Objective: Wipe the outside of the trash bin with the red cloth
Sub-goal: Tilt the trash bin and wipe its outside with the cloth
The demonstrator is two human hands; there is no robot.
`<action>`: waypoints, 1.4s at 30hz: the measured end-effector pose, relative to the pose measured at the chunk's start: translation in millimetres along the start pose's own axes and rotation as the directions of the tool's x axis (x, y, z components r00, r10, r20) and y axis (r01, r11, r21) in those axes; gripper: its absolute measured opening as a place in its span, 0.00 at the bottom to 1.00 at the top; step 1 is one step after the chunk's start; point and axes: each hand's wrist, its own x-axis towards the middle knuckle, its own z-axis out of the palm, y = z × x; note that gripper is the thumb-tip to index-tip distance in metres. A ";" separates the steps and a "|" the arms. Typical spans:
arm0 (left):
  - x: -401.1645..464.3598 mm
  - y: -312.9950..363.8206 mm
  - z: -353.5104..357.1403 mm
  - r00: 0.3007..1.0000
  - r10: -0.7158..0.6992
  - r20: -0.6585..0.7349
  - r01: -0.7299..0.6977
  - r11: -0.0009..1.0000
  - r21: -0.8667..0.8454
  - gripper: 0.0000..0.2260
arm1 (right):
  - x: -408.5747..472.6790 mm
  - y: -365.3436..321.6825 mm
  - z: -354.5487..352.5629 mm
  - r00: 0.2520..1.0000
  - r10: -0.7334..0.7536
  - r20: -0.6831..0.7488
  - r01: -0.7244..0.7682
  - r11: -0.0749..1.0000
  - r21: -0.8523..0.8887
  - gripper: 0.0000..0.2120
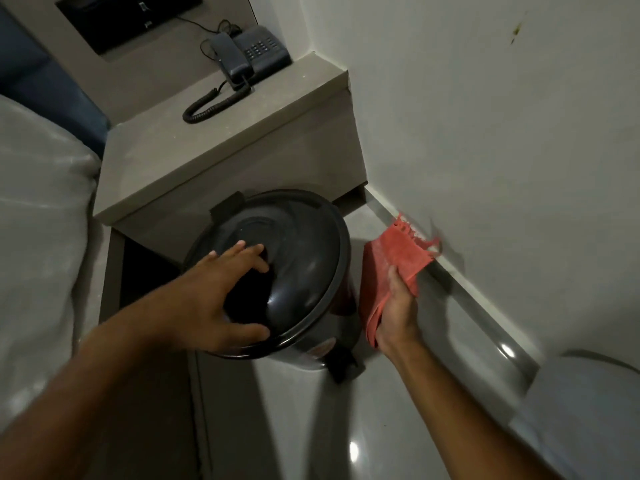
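Note:
A round black trash bin [304,258] with a glossy domed lid stands on the floor in front of a grey nightstand. My left hand [221,292] lies on the lid's near side, fingers spread, thumb at the lid's front rim. My right hand [398,306] is just right of the bin and holds the red cloth [391,261], which hangs beside the bin's right wall with its frayed edge toward the wall. A black foot pedal [343,367] sticks out at the bin's base.
The grey nightstand [221,143] behind the bin carries a black corded telephone [249,53]. A white wall [485,133] with a skirting board runs along the right. A bed with pale bedding [38,237] fills the left. A white rounded object [585,410] sits at lower right on the glossy tiled floor.

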 end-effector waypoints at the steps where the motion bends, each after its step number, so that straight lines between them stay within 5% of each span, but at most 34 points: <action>1: 1.6 8.8 6.1 0.999 -0.033 -0.034 0.033 0.999 -0.013 0.53 | -2.0 0.5 2.0 1.000 0.003 0.005 -0.003 1.000 0.018 0.24; 3: 7.2 26.8 25.0 0.995 -0.099 -0.015 0.100 0.989 0.109 0.62 | -3.7 4.0 3.9 0.999 0.026 0.023 -0.027 0.999 0.030 0.28; 6: 15.5 33.1 49.3 0.988 -0.112 -0.109 0.135 0.964 0.230 0.63 | -6.4 6.7 4.7 0.998 0.035 0.052 -0.034 0.999 -0.020 0.30; 10: 8.1 -6.1 32.5 0.935 0.001 -0.355 -0.026 0.997 -0.066 0.51 | -7.5 1.6 9.5 0.996 0.024 0.084 -0.017 0.997 -0.080 0.34; 13: -4.0 -37.4 20.0 0.885 -0.008 -0.466 -0.132 0.954 -0.268 0.46 | -5.4 20.0 -0.1 0.987 0.022 0.157 0.028 0.951 -0.309 0.29; 15: -10.1 -51.9 22.2 0.878 -0.010 -0.478 -0.143 0.949 -0.283 0.47 | 1.7 46.3 -20.3 0.991 -0.011 0.130 0.080 0.836 -0.542 0.20; 18: -19.7 -66.9 26.6 0.885 0.034 -0.465 -0.210 0.920 -0.332 0.46 | 21.1 62.1 -33.6 0.997 0.015 0.075 0.043 0.707 -0.706 0.33; 20: -22.0 -71.7 26.7 0.888 0.063 -0.455 -0.231 0.917 -0.324 0.46 | 40.2 52.0 -9.0 0.996 0.059 0.070 0.014 0.657 -0.754 0.32; 25: -30.4 -85.3 34.8 0.911 -0.062 -0.408 -0.062 0.957 -0.283 0.49 | 51.4 19.0 104.0 0.927 0.053 0.372 0.281 0.561 -0.778 0.26; 28: -32.7 -85.3 31.4 0.916 -0.107 -0.388 -0.010 0.958 -0.287 0.49 | -16.4 31.4 112.2 0.837 -0.234 0.495 0.548 0.374 -0.749 0.26; 30: -31.6 -83.8 26.1 0.923 -0.099 -0.371 -0.005 0.963 -0.268 0.49 | -56.7 62.1 74.6 0.712 -0.215 0.668 0.700 0.143 -0.700 0.36; 32: -36.2 -83.7 25.3 0.930 -0.117 -0.348 0.014 0.959 -0.285 0.49 | -58.4 94.8 16.1 0.670 -0.176 0.721 0.727 -0.040 -0.686 0.41; 34: -41.3 -82.0 25.0 0.931 -0.133 -0.339 0.033 0.957 -0.287 0.50 | -31.8 94.8 -12.6 0.804 -0.219 0.553 0.563 -0.020 -0.826 0.31; 35: -41.8 -79.9 23.1 0.933 -0.126 -0.337 0.031 0.961 -0.274 0.50 | -15.3 82.5 -8.9 0.905 -0.234 0.355 0.385 0.096 -0.918 0.25; 37: -42.6 -78.7 23.2 0.936 -0.111 -0.335 0.018 0.963 -0.270 0.50 | 17.7 56.1 11.8 0.980 -0.185 0.076 0.140 0.362 -0.922 0.24; 39: -43.7 -77.1 24.1 0.936 -0.129 -0.328 0.033 0.959 -0.281 0.50 | 29.2 36.5 51.3 0.990 -0.101 0.096 0.132 0.450 -0.883 0.20; 41: -42.0 -72.6 22.7 0.929 -0.148 -0.340 0.056 0.963 -0.264 0.50 | 3.5 32.6 97.5 0.944 -0.204 0.261 0.329 0.494 -0.805 0.20; 42: -40.1 -70.3 22.1 0.925 -0.150 -0.349 0.061 0.966 -0.253 0.50 | -21.6 36.1 115.4 0.890 -0.293 0.349 0.448 0.421 -0.789 0.22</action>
